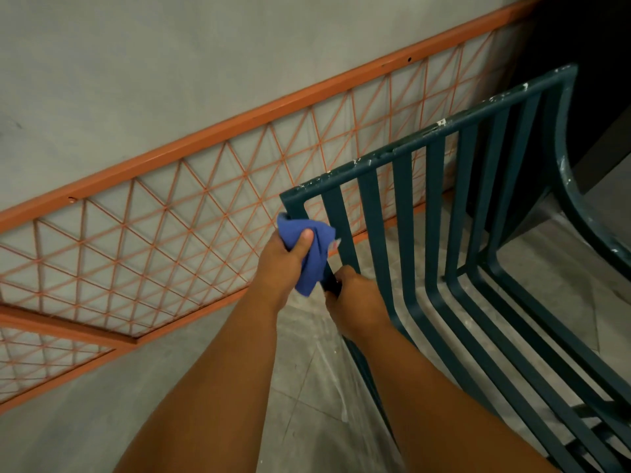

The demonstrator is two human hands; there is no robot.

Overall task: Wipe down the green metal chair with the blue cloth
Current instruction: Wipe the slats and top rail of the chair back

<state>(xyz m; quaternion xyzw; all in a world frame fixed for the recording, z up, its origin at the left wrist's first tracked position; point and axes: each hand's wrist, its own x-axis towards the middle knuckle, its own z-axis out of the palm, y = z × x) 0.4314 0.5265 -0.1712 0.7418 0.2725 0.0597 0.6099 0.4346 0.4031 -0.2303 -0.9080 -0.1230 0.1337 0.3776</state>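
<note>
The green metal chair (pixel 437 206) fills the right half of the view, with its slatted back curving down into the seat and white flecks along the top rail. My left hand (pixel 283 264) is shut on the bunched blue cloth (pixel 316 247), which is pressed around the left edge bar of the chair back just below its top corner. My right hand (pixel 355 302) is closed around the same edge bar a little lower, touching the cloth's lower end. Both bare forearms reach up from the bottom of the view.
An orange metal frame with diamond wire mesh (pixel 191 213) runs along the grey wall close behind the chair. A grey tiled floor with clear plastic sheeting (pixel 321 370) lies under the chair. A dark table or counter (pixel 601 131) stands at the upper right.
</note>
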